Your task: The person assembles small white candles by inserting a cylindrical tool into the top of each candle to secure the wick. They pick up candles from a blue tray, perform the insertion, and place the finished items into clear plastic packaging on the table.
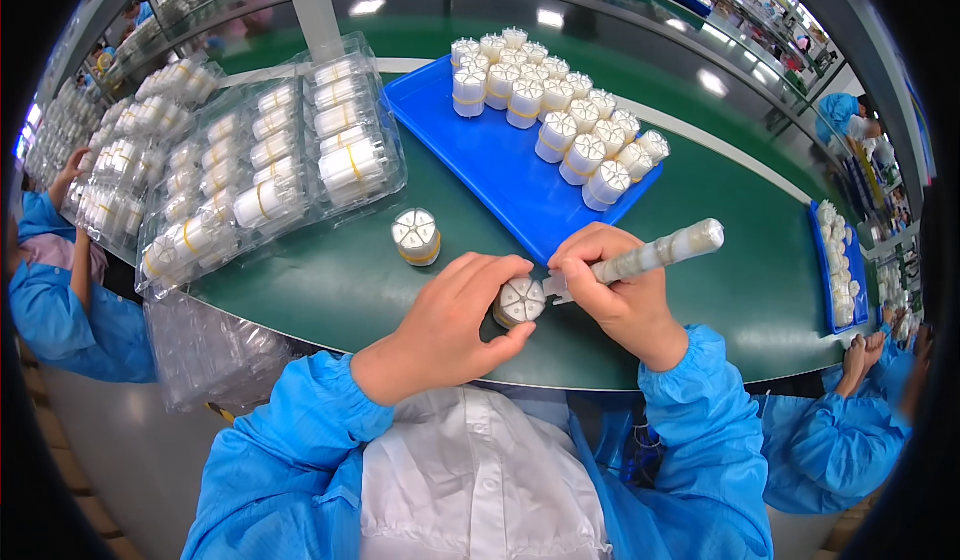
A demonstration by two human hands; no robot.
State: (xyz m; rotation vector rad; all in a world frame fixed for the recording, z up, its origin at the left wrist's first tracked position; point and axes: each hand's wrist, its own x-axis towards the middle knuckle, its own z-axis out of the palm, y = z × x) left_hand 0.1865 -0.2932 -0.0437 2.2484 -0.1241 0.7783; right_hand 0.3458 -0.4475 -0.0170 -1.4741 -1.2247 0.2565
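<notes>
Round white bundle (521, 302): frame centre, between thumb and fingers of my left hand (452, 312)
Left grip: half-curled around it, thumb lower
Right hand (622, 298): closed on a pale rod-like tool (662, 251), tip beside the bundle
Blue tray (520, 192): upper centre

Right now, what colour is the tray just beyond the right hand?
Blue; the tray shows best in the head view.
</notes>
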